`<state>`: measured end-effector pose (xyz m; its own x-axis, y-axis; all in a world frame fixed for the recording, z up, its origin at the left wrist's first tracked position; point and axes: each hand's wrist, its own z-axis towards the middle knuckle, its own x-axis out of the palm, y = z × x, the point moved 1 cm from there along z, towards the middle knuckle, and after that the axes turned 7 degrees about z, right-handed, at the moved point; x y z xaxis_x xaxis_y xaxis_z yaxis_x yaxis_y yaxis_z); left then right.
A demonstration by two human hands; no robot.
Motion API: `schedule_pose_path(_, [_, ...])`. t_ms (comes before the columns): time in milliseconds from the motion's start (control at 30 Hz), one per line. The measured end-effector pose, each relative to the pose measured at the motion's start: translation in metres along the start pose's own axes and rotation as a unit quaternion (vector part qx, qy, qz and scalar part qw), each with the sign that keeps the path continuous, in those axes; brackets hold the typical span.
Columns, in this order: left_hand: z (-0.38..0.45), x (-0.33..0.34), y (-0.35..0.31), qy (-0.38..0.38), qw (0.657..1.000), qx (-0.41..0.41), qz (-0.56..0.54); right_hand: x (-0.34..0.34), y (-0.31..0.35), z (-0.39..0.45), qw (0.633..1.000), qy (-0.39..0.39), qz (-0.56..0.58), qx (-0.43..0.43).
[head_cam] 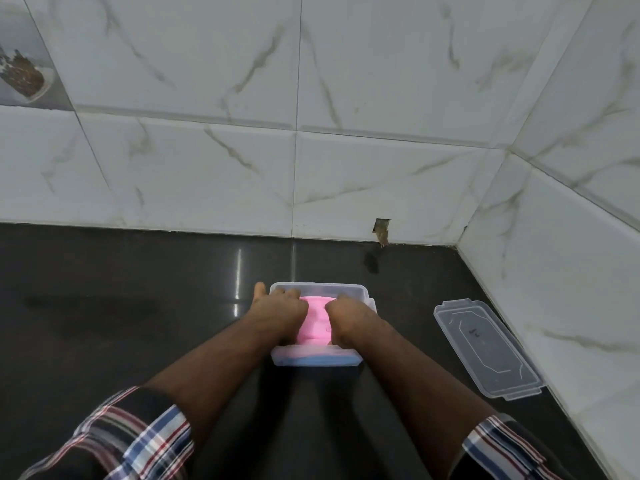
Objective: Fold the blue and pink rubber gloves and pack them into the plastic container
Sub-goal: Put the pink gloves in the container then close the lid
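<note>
A clear plastic container (pixel 356 289) stands on the dark counter, straight ahead of me. Folded pink gloves (pixel 316 323) fill its top, and a strip of blue glove (pixel 317 357) shows through the near wall underneath. My left hand (pixel 280 310) presses down on the left side of the pink gloves, its thumb stuck out past the container's left rim. My right hand (pixel 349 315) presses on the right side, fingers reaching toward the far rim. Both hands cover much of the gloves.
The container's clear lid (pixel 485 348) lies flat on the counter to the right, close to the tiled side wall (pixel 554 271). The tiled back wall (pixel 207 168) rises behind the container. My plaid sleeves show at the bottom corners.
</note>
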<state>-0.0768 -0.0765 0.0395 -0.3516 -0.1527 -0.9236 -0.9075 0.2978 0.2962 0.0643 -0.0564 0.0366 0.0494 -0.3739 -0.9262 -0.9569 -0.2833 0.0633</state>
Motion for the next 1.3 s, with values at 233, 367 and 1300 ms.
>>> schedule_pose_path(233, [0.000, -0.031, -0.040, -0.115, 0.986, 0.006, -0.123, -0.018, -0.020, -0.025, 0.983, -0.122, 0.135, 0.018])
schedule_pose_path(367, [0.002, -0.045, -0.085, -0.191, 0.950, 0.040, -0.244, -0.014, -0.075, -0.048, 0.942, -0.233, 0.227, 0.088])
schedule_pose_path(1300, [0.039, -0.031, -0.195, 0.074, 0.828, -0.070, -0.551, 0.046, -0.209, -0.076, 0.903, -0.136, 0.332, 0.236])
